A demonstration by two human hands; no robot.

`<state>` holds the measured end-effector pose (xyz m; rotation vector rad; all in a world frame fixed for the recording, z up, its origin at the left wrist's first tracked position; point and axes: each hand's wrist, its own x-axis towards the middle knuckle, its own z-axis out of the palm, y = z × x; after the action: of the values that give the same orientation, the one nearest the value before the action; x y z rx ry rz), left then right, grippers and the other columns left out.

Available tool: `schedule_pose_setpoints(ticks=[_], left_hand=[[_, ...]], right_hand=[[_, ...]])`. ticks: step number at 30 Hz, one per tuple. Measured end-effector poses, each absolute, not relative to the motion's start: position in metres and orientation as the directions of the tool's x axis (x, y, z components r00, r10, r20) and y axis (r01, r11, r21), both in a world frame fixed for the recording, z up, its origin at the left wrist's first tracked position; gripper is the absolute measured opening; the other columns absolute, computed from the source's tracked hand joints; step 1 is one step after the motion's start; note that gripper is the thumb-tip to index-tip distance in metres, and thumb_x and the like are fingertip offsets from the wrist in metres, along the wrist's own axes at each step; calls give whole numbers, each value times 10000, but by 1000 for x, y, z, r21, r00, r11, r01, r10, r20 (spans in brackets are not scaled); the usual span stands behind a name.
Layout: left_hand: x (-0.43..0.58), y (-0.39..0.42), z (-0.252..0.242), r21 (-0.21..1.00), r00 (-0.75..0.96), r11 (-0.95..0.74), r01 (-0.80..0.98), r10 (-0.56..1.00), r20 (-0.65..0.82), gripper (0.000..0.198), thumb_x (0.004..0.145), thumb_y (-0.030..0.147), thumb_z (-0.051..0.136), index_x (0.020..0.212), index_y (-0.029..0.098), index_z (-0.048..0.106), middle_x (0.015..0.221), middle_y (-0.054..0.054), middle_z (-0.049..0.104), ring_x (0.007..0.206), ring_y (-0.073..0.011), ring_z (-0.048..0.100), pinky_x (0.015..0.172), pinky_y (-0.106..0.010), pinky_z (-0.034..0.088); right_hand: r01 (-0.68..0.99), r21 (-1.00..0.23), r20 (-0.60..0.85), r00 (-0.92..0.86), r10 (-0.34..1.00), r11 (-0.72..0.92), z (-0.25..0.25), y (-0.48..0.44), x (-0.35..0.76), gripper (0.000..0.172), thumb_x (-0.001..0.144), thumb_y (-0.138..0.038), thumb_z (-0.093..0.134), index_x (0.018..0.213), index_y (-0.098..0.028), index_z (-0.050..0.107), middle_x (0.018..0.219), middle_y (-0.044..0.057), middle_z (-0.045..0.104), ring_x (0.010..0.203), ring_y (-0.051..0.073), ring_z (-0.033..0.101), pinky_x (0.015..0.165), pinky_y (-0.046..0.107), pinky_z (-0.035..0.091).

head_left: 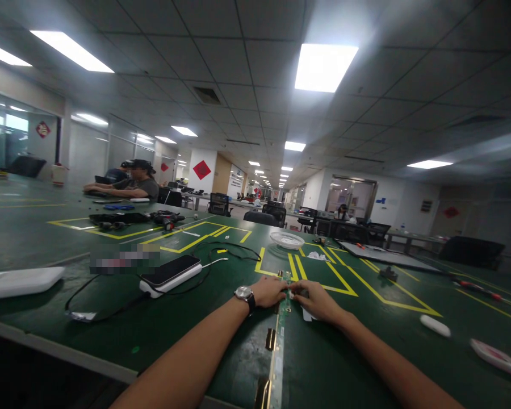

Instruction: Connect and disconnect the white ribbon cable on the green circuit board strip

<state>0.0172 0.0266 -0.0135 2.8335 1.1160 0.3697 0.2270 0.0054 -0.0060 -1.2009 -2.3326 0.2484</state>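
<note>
A long, narrow green circuit strip (279, 352) lies on the green table (187, 346), running away from the near edge, with dark gold tabs (270, 339) along its left side. My left hand (269, 291), below a wristwatch (244, 293), rests at the strip's far part from the left, fingers together. From the right, my right hand (317, 300) bends its fingers onto the same part, near a small white piece (291, 294). Whatever lies between the fingertips is too small to make out. A white paper scrap (307, 315) sits under my right hand.
A phone on a white block (174, 278) with black cable lies left. Beyond the hands stands a white basket (287, 240). Dark tools (123, 220) lie far left; a white oval object (435, 326) is at right. People (138, 182) sit at the table's far left.
</note>
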Motion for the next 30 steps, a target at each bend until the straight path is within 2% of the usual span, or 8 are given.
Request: schedule_pose_setpoints(ticks=[5, 9, 14, 18, 21, 24, 27, 30], left_hand=[[13, 30, -11, 210, 651, -699, 683, 714, 258, 369, 1000, 310, 344, 1337, 228, 470, 1360, -99, 552, 1252, -255, 510, 1022, -443, 405], [8, 33, -11, 207, 572, -651, 731, 749, 334, 402, 991, 313, 360, 1373, 219, 440, 1378, -99, 539, 1257, -256, 500, 1032, -435, 400], [9, 33, -13, 123, 582, -655, 746, 730, 357, 401, 953, 277, 415, 1343, 212, 481, 1333, -95, 572, 1209, -274, 517, 1001, -445, 419], [10, 31, -12, 79, 576, -644, 761, 727, 373, 395, 950, 246, 406, 1333, 210, 497, 1310, -101, 583, 1183, -275, 522, 994, -444, 418], [10, 29, -10, 58, 562, -628, 776, 731, 388, 372, 959, 253, 395, 1307, 210, 519, 1265, -103, 604, 1165, -278, 527, 980, -451, 426], [10, 27, -9, 49, 551, -618, 784, 731, 403, 341, 965, 269, 396, 1264, 216, 551, 1235, -101, 617, 1152, -274, 532, 966, -437, 434], [11, 27, -9, 47, 552, -621, 782, 726, 411, 331, 971, 276, 393, 1249, 218, 563, 1236, -98, 616, 1152, -271, 531, 964, -436, 437], [11, 27, -11, 32, 565, -630, 776, 718, 406, 335, 978, 279, 377, 1249, 211, 561, 1233, -95, 616, 1142, -271, 535, 956, -451, 445]], right_hand=[[591, -309, 377, -643, 667, 745, 1, 4, 228, 423, 817, -66, 437, 1119, -209, 695, 1243, 74, 653, 1164, 200, 585, 1047, 356, 410], [644, -209, 280, -682, 676, 736, 3, 2, 225, 491, 780, -22, 416, 1128, -233, 691, 1171, 50, 689, 1102, 191, 619, 1001, 321, 432], [901, 34, 268, -425, 865, 433, 5, 6, 235, 313, 838, -141, 454, 1007, -196, 712, 1078, 100, 702, 1027, 247, 642, 932, 364, 445], [972, 176, 264, -200, 944, 157, 7, 9, 250, 289, 874, -244, 452, 988, -164, 706, 1052, 162, 691, 1021, 314, 626, 876, 476, 455], [979, 199, 246, -99, 964, 50, 8, 10, 260, 302, 881, -282, 449, 982, -150, 701, 1042, 183, 686, 1029, 354, 607, 852, 569, 445], [983, 179, 229, -72, 971, 31, 7, 11, 266, 334, 888, -301, 433, 1033, -151, 694, 1133, 193, 653, 1103, 379, 564, 862, 609, 432], [983, 126, 219, -157, 963, 132, 6, 11, 268, 386, 900, -276, 395, 1163, -157, 651, 1243, 179, 603, 1160, 336, 545, 926, 532, 434], [972, 94, 178, -231, 957, 217, 2, 12, 267, 403, 902, -246, 372, 1201, -138, 620, 1244, 173, 602, 1127, 293, 580, 950, 438, 438]])
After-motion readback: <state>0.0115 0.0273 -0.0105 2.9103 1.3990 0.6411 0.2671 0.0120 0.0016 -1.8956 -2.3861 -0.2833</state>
